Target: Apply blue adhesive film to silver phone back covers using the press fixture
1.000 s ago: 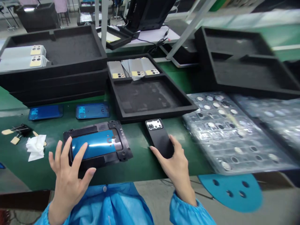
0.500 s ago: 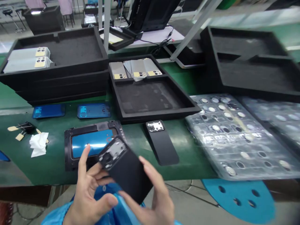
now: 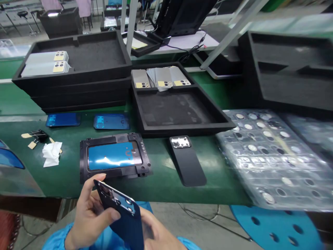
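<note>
A dark phone back panel with a camera cutout at its upper end is tilted between both hands, low in the head view. My left hand grips its left side, thumb on the face and fingers behind. On the lower right side my right hand holds the same panel, its fingers partly hidden behind it. Just beyond lies a black frame fixture holding a blue film-covered panel. Another black panel rests on the green table to the right.
Stacked black trays with silver panels stand at the back left. A black tray sits mid-table. Two blue panels, a crumpled tissue and binder clips lie left. Clear plastic trays lie right; a blue stool stands below.
The held panel has tilted to a steeper, more edge-on angle and moved lower. My left hand has closed its thumb and fingers onto it. The view has shifted left.
</note>
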The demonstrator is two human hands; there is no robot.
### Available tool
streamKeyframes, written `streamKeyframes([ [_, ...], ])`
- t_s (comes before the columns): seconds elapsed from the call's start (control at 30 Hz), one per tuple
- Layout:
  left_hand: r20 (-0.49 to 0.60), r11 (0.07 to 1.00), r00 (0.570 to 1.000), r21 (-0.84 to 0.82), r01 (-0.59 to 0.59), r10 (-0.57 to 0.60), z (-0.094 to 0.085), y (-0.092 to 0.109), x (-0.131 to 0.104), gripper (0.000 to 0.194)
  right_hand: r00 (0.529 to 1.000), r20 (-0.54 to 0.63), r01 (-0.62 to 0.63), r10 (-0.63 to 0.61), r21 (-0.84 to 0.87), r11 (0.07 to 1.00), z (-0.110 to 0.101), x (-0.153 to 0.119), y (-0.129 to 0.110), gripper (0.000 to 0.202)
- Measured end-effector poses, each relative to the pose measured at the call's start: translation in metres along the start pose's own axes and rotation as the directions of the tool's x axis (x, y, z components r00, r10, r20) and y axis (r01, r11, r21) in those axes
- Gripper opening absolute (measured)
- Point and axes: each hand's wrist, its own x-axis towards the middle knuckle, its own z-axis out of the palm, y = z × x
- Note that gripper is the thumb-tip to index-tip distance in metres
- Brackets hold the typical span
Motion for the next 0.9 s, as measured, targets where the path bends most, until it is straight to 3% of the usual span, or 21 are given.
streamKeyframes([
  [0.13, 0.083, 0.994, 0.991, -0.035, -0.104, 0.107, -0.008, -0.006, 0.001, 0.055, 1.0, -0.011, -0.007, 0.009, 0.165, 0.986, 0.006, 0.008, 0.011, 0.074],
  [0.2, 0.121, 0.978, 0.971, -0.006, -0.208, 0.207, -0.016, -0.007, 0.009, 0.066, 0.997, -0.071, 0.04, -0.031, 0.124, 0.991, 0.003, 0.005, 0.006, 0.078],
  [0.3, 0.074, 0.89, 0.893, 0.081, -0.449, 0.444, -0.033, -0.006, 0.029, 0.063, 0.956, -0.197, 0.168, -0.218, -0.242, 0.956, -0.01, -0.006, -0.021, 0.074],
  [0.33, 0.021, 0.854, 0.862, 0.123, -0.505, 0.507, -0.04, -0.006, 0.037, 0.053, 0.912, -0.236, 0.21, -0.337, -0.437, 0.875, -0.017, -0.009, -0.034, 0.068],
  [0.4, -0.11, 0.825, 0.83, 0.24, -0.511, 0.546, -0.054, -0.005, 0.054, 0.033, 0.812, -0.255, 0.163, -0.526, -0.765, 0.623, -0.029, -0.009, -0.06, 0.055],
  [0.43, -0.159, 0.832, 0.836, 0.3, -0.466, 0.526, -0.059, -0.005, 0.062, 0.028, 0.777, -0.242, 0.107, -0.582, -0.859, 0.5, -0.035, -0.006, -0.072, 0.051],
  [0.47, -0.196, 0.848, 0.853, 0.344, -0.403, 0.484, -0.064, -0.006, 0.069, 0.029, 0.778, -0.212, 0.052, -0.591, -0.916, 0.398, -0.04, -0.001, -0.082, 0.048],
  [0.6, -0.209, 0.923, 0.943, 0.34, -0.18, 0.26, -0.071, -0.011, 0.089, 0.056, 0.872, -0.129, -0.057, -0.472, -0.985, 0.163, -0.05, 0.027, -0.103, 0.037],
  [0.73, -0.157, 0.945, 0.974, 0.309, -0.108, 0.163, -0.064, -0.014, 0.094, 0.064, 0.9, -0.078, -0.055, -0.428, -0.996, 0.066, -0.053, 0.047, -0.106, 0.036],
  [0.9, -0.134, 0.954, 0.979, 0.278, -0.113, 0.154, -0.06, -0.015, 0.095, 0.065, 0.934, -0.034, -0.01, -0.355, -0.998, 0.069, -0.057, 0.054, -0.109, 0.036],
])
